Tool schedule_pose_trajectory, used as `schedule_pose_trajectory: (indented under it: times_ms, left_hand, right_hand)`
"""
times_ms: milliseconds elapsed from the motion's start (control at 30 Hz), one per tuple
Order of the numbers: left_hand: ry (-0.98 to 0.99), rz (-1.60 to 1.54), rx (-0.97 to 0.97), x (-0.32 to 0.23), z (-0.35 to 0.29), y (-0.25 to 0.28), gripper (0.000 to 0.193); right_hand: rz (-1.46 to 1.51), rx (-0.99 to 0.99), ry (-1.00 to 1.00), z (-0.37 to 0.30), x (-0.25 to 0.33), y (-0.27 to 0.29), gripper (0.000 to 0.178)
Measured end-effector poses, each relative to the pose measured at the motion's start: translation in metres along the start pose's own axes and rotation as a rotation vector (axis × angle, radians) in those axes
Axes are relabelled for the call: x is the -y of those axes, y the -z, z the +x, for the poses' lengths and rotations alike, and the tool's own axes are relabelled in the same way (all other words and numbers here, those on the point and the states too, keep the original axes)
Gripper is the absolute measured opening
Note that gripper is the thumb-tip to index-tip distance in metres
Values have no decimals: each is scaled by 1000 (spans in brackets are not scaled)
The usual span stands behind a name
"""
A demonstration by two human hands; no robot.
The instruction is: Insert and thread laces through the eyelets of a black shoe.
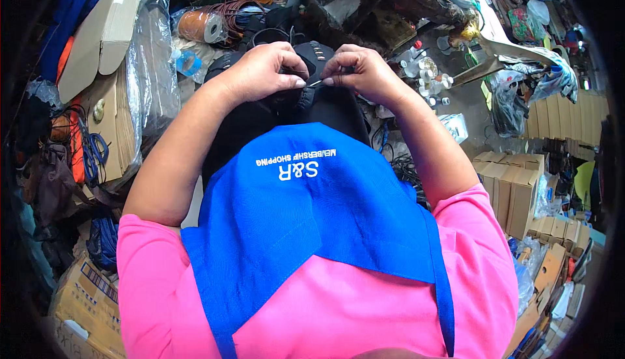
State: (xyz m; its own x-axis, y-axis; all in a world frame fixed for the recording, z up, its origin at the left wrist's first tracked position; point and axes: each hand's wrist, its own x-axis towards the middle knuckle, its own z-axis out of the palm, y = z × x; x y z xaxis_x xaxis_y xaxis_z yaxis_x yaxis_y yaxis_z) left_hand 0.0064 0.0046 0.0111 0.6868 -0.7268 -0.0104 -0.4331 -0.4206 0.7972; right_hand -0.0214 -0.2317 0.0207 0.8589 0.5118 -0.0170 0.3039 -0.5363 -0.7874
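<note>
Over my lap, my two hands meet at a black item (312,59) with a row of pale stitch-like marks along its upper edge; its kind is hard to tell. Between the thumb and fingers of my right hand (364,72) is a thin, light, needle-like piece (315,83) that points toward my left thumb. My left hand (270,69) is closed, its fingers curled at the black item's left side and its thumb tip close to the thin piece's end. What the left fingers pinch is hidden.
A blue apron (306,196) covers my front. To the left stand cardboard sheets (97,33), clear plastic and an orange spool (203,26). Small bottles (423,72) cluster at the right, with a wood-handled blade-like tool (478,71) and stacked cartons (511,190) beyond.
</note>
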Motion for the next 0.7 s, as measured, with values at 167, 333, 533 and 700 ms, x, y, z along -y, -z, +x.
schedule_pose_trajectory:
  times_ms: [167, 333, 533, 700]
  left_hand:
    - [23, -165, 88, 10, 4, -4, 21]
    - [157, -639, 79, 16, 0, -13, 19]
    - [153, -552, 111, 15, -2, -15, 22]
    - [120, -467, 190, 15, -1, -10, 29]
  right_hand:
    - [31, 42, 4, 2, -3, -4, 11]
    - [297, -55, -109, -7, -9, -24, 11]
    - [193, -91, -67, -16, 0, -32, 13]
    - [-61, -168, 102, -29, 5, -34, 18]
